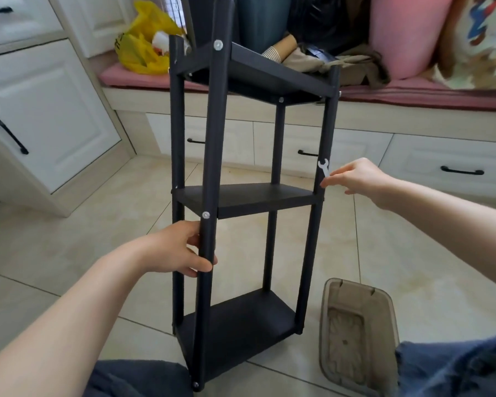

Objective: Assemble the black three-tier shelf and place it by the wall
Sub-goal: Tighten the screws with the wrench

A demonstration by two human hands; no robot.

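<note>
- While the shelf (pixel 249 200) stood upright between both hands, the left hand (pixel 175 247) gripped its near post (pixel 211 156).
- Meanwhile the right hand (pixel 355 176) pinched a wrench (pixel 324 169) at the right post (pixel 327 130), just left of it.

Our left hand (pixel 175 247) curls round the near post (pixel 212 156) of the shelf (pixel 249 200), and its fingertips are hidden behind the tube. High above those fingers, the post's top is cut off by the upper edge. Our right hand (pixel 355 176) pinches a small white wrench (pixel 323 167), its lower end buried between the fingertips. The wrench's head is too small for us to tell whether it meets a bolt. Below the right fingers, a clear tub (pixel 352 305) is partly covered by our knee (pixel 455 368). Far beyond them, a patterned cushion (pixel 481 38) is blurred and cropped.
</note>
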